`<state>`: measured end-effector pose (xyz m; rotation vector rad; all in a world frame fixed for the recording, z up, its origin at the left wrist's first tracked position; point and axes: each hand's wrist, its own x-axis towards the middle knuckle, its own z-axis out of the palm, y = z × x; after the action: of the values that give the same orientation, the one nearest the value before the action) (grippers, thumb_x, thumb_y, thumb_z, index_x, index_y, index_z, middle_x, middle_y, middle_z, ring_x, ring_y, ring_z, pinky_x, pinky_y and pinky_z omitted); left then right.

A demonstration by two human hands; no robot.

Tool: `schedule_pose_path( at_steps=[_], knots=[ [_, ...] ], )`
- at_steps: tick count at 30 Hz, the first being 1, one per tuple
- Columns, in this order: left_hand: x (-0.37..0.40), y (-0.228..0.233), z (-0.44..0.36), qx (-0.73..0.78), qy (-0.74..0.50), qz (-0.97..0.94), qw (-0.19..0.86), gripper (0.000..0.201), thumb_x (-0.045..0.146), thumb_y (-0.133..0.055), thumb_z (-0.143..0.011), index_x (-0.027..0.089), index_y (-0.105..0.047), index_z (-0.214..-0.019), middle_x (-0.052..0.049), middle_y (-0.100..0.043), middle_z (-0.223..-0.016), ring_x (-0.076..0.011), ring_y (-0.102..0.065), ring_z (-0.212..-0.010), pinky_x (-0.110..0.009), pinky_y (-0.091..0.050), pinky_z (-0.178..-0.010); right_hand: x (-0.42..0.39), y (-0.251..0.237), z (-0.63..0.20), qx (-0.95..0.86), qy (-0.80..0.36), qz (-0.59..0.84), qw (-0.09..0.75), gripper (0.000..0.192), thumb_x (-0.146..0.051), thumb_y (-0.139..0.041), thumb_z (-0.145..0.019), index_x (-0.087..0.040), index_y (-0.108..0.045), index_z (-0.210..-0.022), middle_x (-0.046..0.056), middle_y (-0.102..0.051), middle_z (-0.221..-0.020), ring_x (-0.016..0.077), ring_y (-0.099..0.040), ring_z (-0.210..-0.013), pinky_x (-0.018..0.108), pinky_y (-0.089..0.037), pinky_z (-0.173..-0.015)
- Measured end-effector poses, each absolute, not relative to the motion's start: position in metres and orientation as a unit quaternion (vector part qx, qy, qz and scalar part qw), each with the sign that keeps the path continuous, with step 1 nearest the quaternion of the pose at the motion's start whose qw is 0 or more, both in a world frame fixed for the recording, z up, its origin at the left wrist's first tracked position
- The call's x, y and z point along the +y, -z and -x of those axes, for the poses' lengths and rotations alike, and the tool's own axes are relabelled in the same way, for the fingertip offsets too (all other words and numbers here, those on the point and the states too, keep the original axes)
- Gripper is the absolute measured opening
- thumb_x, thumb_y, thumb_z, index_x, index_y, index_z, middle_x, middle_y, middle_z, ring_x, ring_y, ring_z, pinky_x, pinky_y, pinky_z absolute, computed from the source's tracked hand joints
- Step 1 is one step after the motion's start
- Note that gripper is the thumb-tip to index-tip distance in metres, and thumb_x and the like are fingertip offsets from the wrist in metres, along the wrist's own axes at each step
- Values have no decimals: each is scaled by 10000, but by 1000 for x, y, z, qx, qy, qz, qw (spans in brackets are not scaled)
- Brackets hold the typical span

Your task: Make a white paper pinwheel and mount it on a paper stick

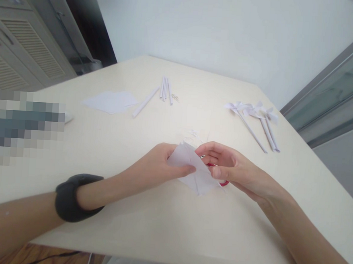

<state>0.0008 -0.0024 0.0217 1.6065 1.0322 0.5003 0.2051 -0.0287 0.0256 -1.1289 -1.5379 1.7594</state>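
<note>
Nearest the camera, two bare forearms reach in over the front edge of the pale bench (158,234), the left one wearing a dark grey wristband (73,197). The left hand (159,165) is closed in a pinch on a folded white paper piece (192,169), thumb on top of the sheet and the other fingers underneath, gripping its left side. The right hand (231,167) meets the same paper from the other side, with the fingertips curled in and pressed onto the upper right edge of the fold and the thumb lying along it. The paper sits just above the bench surface, between the two hands at the middle of the bench, its lower corner pointing toward the camera. Something red (224,183) shows beneath the right hand, touching or just beside the paper's right corner; most of it is hidden, so what it is cannot be told

Just beyond the hands lie a few small white scraps (194,134) on the bench. Farther out to the right, three finished white paper pinwheels (255,115) on rolled paper sticks lie side by side, heads pointing away. Farther left, a flat white paper sheet (111,101) rests on the bench, with a single rolled paper stick (145,102) beside it and a small bundle of rolled sticks (165,89) farther back. A few tiny metal pins (175,97) lie just right of that bundle. Behind the bench stand a white wall and, at far left, a louvred grey cabinet (23,47)
</note>
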Motion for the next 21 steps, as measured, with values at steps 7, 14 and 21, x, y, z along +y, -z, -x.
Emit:
schedule_pose_path(
  at_steps=[7,14,21],
  knots=[
    [-5,-13,-4,429,-216,-649,590,174,340,-617,-711,167,-637,-722,16,-585,-637,-150,-536,-610,-251,-377,-565,-29,-21,-204,-570,-661,414,260,369,-399,-691,-756,-260,-558,-1072,0,-536,-826,98,-411,-658,232,-257,-537],
    [-4,-16,-2,418,-177,-672,585,166,333,-590,-735,168,-610,-729,11,-569,-674,-159,-528,-650,-256,-381,-578,-30,-22,-200,-564,-662,422,257,355,-341,-730,-733,-272,-550,-1031,-29,-511,-822,100,-479,-760,211,-335,-620],
    [-5,-24,-1,427,-155,-674,583,126,270,-562,-743,149,-593,-729,29,-497,-656,-114,-451,-617,-221,-327,-546,-31,-19,-198,-576,-647,439,239,344,-310,-710,-755,-294,-525,-1045,-32,-503,-826,121,-505,-789,267,-385,-706]
  ],
)
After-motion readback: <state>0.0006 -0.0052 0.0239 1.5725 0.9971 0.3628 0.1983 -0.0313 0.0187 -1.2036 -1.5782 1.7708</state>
